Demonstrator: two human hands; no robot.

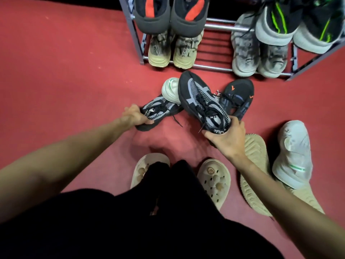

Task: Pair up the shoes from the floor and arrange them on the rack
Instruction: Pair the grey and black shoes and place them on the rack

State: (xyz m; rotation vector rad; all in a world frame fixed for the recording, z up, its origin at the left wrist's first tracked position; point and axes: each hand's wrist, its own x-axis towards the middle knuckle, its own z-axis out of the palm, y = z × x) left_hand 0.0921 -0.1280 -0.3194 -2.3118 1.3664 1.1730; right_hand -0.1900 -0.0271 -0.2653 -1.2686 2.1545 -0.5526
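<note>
- We see our right hand (226,141), just right of the frame's centre, gripping the heel of a black-and-grey mesh sneaker (202,103), thumb over the collar and fingers beneath; the shoe is lifted, its toe pointing toward the upper middle.
- Our left hand (134,115), left of centre, closes on the heel of the matching sneaker (158,109), which lies on the red floor (65,71).
- A white sneaker with green trim (170,90) rests against that floor shoe's toe, partly behind the lifted one.
- Just right of the lifted shoe, a black sneaker with orange marks (240,98) lies on the floor.
- At lower right, a second white sneaker (293,156) lies across a beige shoe turned sole-up (253,165).
- At lower centre we see our own feet in cream perforated clogs (214,182), below dark trousers.
- Across the top stands the metal rack (214,67). On its lower bars sit a beige pair (171,51) at left and a grey pair (259,57) at right, with a bare gap between them.
- On the tier above, a dark pair with red stripes (169,14) sits at left and a black pair with neon green lines (298,23) at right.
</note>
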